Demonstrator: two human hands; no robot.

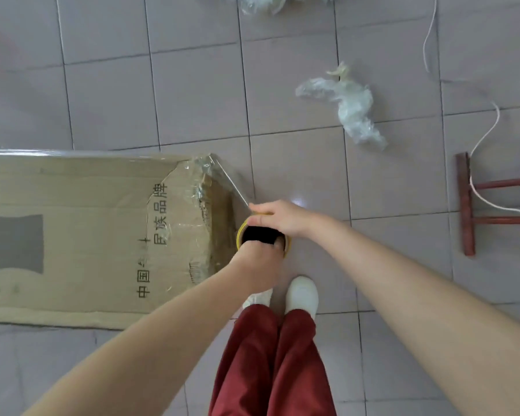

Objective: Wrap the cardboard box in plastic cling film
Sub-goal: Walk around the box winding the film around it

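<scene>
At centre frame, both hands are gripping the film roll (262, 234): left hand (257, 262) clasping its rim, right hand (279, 217) curled over it, stretching film round the box (87, 235) at left. Next probably calls for carrying the roll around while keeping tension.

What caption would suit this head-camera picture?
Both hands, left and right, grip a cling film roll, stretching film onto a cardboard box end.

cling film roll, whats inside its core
The roll shows a dark hollow core, with left hand fingers hooked over its rim. Whatever is deeper inside is too dark to see.
</scene>
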